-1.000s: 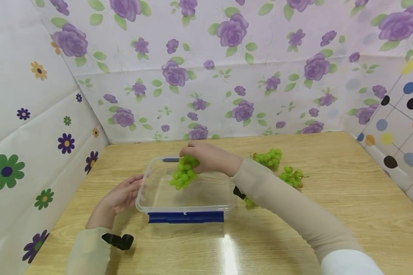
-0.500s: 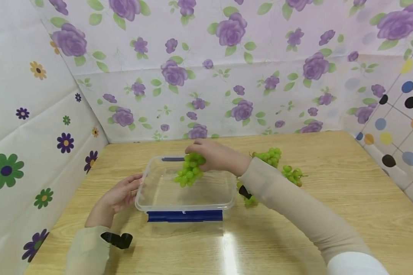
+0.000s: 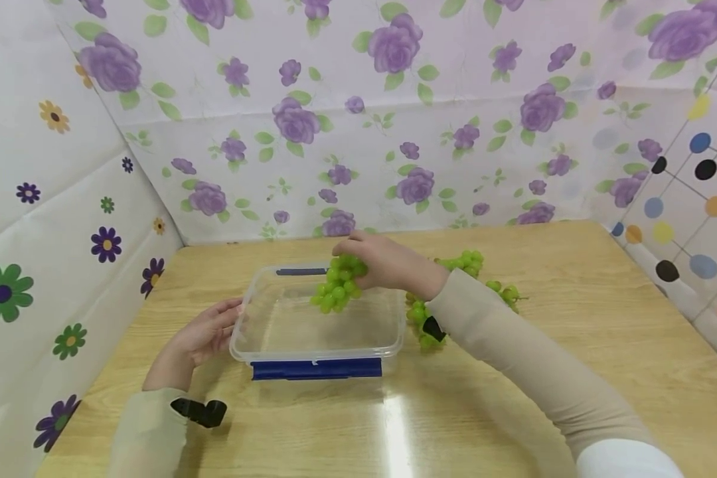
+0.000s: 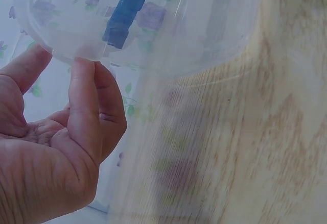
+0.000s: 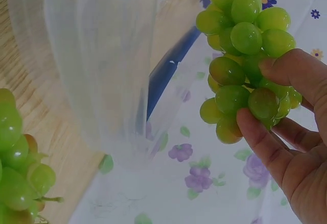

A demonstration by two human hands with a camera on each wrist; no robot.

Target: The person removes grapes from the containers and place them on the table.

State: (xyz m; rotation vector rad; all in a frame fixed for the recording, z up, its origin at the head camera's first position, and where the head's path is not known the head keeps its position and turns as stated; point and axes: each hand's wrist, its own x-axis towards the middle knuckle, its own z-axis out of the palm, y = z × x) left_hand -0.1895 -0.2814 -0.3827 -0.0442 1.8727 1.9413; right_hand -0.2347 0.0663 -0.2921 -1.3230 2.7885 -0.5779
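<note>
A clear plastic food container (image 3: 317, 354) with blue clip flaps stands on the table with its top uncovered. My left hand (image 3: 206, 334) touches its left wall from outside; in the left wrist view the fingertips (image 4: 84, 63) meet the clear plastic. Above the container, my right hand (image 3: 388, 265) grips a bunch of green grapes (image 3: 337, 285) that hangs tilted down to the left. The right wrist view shows the thumb and fingers around one end of these grapes (image 5: 245, 40). The bunch stays apart from the container's floor.
More green grape bunches lie right of the container: one at the back (image 3: 469, 261), one farther right (image 3: 506, 293), and grapes (image 3: 418, 312) beside the container, partly hidden by the right wrist. Flowered cloth walls (image 3: 346, 133) border the wooden table (image 3: 311, 431).
The right hand has shifted slightly right and back with the grapes, still above the container. The left hand keeps its place against the wall. The whole head view has drifted a little.
</note>
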